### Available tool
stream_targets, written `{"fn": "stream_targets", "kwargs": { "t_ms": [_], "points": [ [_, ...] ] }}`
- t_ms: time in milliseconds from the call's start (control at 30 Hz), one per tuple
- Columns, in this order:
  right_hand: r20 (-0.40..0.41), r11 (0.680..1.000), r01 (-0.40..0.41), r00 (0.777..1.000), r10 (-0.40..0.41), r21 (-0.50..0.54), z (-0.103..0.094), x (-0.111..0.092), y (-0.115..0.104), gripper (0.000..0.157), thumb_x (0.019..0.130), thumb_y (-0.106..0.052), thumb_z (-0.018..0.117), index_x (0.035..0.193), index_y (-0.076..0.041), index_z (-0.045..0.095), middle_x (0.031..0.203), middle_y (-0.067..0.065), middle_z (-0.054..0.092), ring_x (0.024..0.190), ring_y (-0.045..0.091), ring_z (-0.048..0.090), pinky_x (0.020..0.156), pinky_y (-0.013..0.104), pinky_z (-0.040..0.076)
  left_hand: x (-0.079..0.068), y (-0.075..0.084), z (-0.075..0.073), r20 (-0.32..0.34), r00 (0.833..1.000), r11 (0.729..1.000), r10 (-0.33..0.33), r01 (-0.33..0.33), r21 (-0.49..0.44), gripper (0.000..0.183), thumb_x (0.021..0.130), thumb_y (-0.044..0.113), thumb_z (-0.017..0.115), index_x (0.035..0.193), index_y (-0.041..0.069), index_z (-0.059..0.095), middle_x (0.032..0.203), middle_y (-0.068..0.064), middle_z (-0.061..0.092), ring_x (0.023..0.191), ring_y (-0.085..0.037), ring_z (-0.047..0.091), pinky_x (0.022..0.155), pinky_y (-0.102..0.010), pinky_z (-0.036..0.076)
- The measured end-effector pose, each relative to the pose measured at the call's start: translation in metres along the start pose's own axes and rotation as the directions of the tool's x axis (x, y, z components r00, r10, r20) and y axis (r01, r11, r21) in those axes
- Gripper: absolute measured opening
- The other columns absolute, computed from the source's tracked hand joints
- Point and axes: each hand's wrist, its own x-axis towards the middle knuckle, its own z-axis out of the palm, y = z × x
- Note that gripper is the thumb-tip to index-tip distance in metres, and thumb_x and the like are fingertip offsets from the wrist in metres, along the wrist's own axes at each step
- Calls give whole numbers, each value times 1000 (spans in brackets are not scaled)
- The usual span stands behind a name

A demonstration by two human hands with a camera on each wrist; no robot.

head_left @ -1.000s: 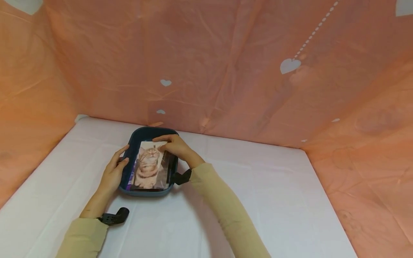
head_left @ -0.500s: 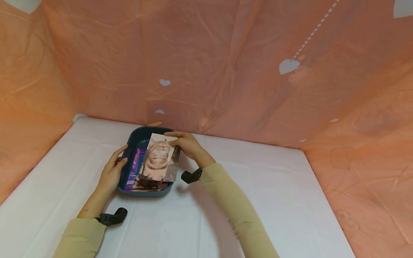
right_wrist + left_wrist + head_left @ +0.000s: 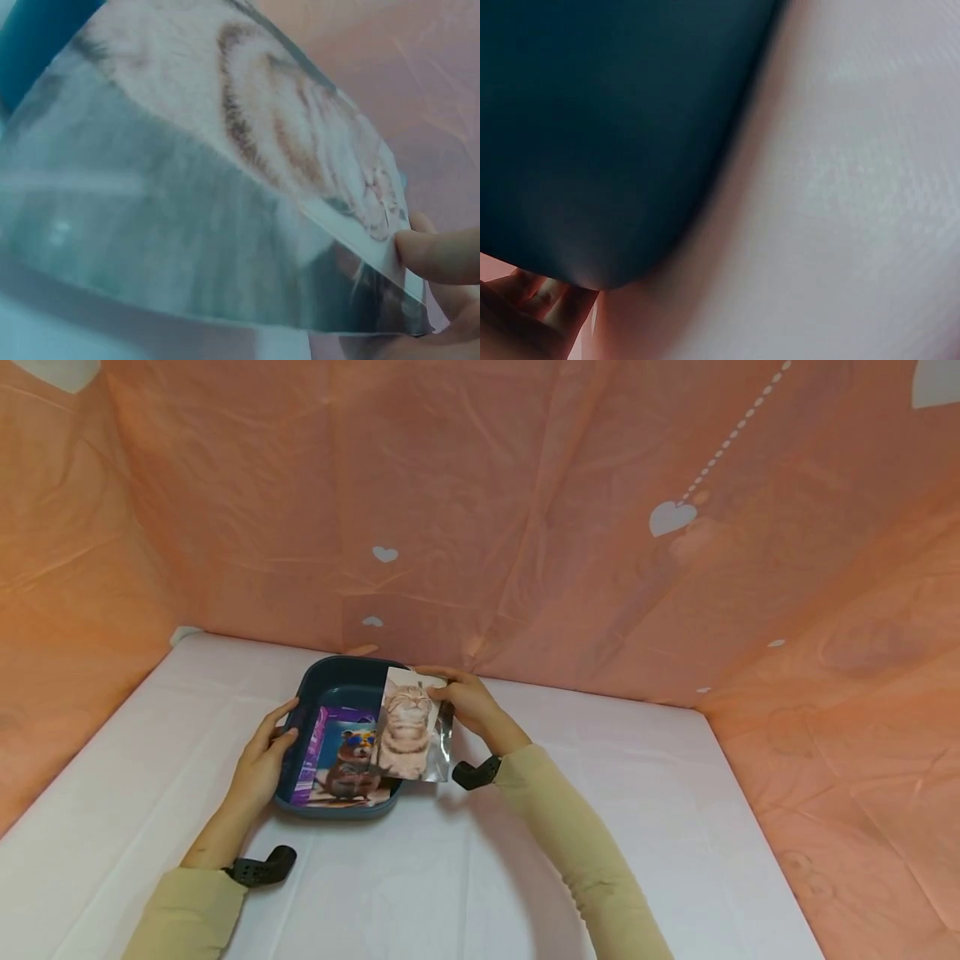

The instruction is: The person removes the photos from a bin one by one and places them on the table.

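A dark blue rounded tray (image 3: pixel 337 672) sits on the white-covered table, its near left side held by my left hand (image 3: pixel 260 764), thumb at the rim and fingers on the outer wall. In the left wrist view the tray's wall (image 3: pixel 615 135) fills the upper left, with fingers at its lower edge. My right hand (image 3: pixel 472 706) pinches the upper right edge of a glossy cat photo (image 3: pixel 408 731), which overlaps the tray's right rim. In the right wrist view the thumb (image 3: pixel 442 255) presses the photo's corner. Inside the tray lies a picture of an animal in sunglasses (image 3: pixel 348 768), purple along its left side.
The white tablecloth (image 3: pixel 360 893) spreads in front of the tray and to its right. Orange sheeting with pale hearts (image 3: pixel 525 527) rises behind the table and along both sides. Each wrist carries a black camera mount (image 3: pixel 262 867).
The cat photo has moved right with my right hand, from inside the tray to over its right rim. The animal picture beneath has come into view. My left hand stays at the tray.
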Motion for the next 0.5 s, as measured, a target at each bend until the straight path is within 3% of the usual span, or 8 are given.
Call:
{"fn": "stream_targets", "kwargs": {
  "t_ms": [233,500],
  "points": [
    [-64,1000,10,998,-10,-13,-21,1,8,43,89,5,55,132,-1,56,150,11,38,143,27,23,115,47,19,0,0,0,-4,1000,1000,-4,4,-1,47,104,28,35,150,17,30,117,-22,51,87,-5,50,73,-17,40],
    [-120,999,-31,992,26,-43,-41,0,11,42,91,0,55,132,-7,58,156,7,26,146,27,14,115,53,13,0,0,1,0,1000,1000,-4,4,-5,48,104,27,35,150,17,30,116,-21,50,87,-6,50,72,-17,40]
  ]
}}
